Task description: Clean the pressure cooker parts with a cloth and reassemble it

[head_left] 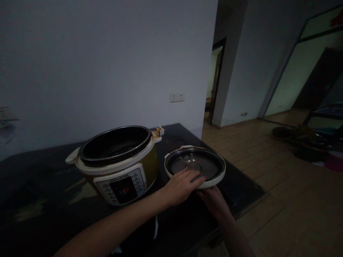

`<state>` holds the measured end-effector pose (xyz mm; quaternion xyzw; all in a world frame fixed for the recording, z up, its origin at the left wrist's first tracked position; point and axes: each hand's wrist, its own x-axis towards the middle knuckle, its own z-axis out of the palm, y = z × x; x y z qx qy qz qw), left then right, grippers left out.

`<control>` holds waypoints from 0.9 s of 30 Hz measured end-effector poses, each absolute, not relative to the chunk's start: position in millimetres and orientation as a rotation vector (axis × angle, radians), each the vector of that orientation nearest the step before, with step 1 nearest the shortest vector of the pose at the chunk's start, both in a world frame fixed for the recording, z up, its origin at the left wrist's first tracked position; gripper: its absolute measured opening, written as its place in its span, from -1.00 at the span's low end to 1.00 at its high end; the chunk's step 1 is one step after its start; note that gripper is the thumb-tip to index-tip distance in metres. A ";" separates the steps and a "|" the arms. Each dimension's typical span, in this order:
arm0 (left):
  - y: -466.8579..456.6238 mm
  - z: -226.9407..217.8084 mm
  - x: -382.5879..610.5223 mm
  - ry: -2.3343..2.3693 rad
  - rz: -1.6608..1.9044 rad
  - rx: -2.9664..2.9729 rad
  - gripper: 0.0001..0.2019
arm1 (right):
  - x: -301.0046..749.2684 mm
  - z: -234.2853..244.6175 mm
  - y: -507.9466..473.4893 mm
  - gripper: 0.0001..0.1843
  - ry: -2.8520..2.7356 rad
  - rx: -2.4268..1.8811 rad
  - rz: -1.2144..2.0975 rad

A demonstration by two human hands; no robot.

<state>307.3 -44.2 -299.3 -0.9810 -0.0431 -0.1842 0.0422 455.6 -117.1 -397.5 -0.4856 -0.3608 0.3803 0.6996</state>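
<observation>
An upturned pressure cooker lid [175,175], pale at the rim with a dark ring and a grey inner face, is held above the right part of the table. My left hand [182,185] reaches over its near rim, fingers bent onto the inner face near the centre and thumb by the rim. Whatever lies under those fingertips is hidden. From below, my right hand [213,201] grips the lid's near side; its fingers are mostly out of sight. Left of both hands stands the electric pressure cooker [150,162], uncovered, with a dark inner pot [115,142] and a button panel [123,187].
The dark table [175,134] meets a pale wall [107,60] with a double socket [177,97]. A stained hinge bracket [158,132] juts from the cooker's right rim. Past the table's right edge lie the tiled floor [289,203] and a doorway [213,78].
</observation>
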 end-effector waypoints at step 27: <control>-18.2 -192.0 309.9 -0.348 -0.653 -3.397 -0.47 | 434.0 -349.8 -102.7 -0.47 -0.369 -0.746 1.017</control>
